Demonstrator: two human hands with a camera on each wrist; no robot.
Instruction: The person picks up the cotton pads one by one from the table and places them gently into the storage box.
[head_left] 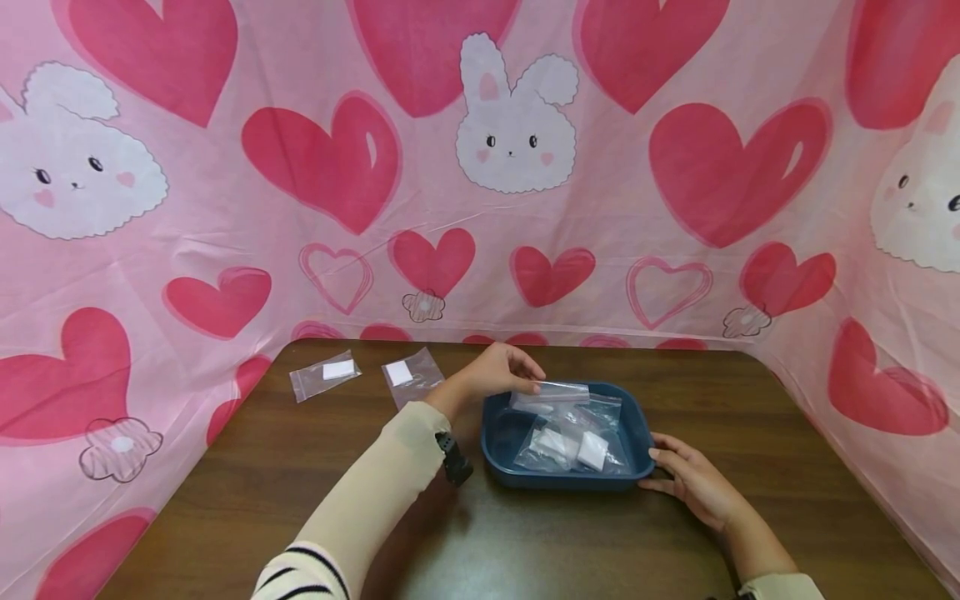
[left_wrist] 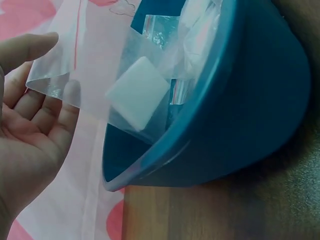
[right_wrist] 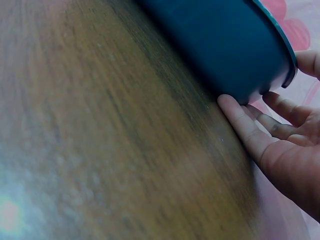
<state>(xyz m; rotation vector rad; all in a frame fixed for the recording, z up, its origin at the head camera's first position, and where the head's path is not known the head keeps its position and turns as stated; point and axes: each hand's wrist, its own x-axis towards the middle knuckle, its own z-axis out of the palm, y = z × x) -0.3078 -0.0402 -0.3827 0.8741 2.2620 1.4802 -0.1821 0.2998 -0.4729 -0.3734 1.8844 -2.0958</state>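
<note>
My left hand (head_left: 495, 372) is over the back left of a blue plastic bin (head_left: 555, 481). It pinches the top end of a clear zip bag (left_wrist: 95, 65), whose lower part hangs inside the rim. A white square piece (left_wrist: 139, 93) shows in that bag. Beneath it in the bin lie several similar clear bags (head_left: 611, 404) with white squares. My right hand (head_left: 697, 483) touches the bin's right side. In the right wrist view, its extended fingers (right_wrist: 245, 125) rest against the outer wall low down, and another fingertip meets the rim.
Two more clear bags with white squares lie on the brown wooden table (head_left: 247, 492): one bag (head_left: 311, 383) at the far left, another bag (head_left: 420, 379) behind my left forearm. A pink cloth (head_left: 517, 217) with hearts and rabbits hangs along the back and sides.
</note>
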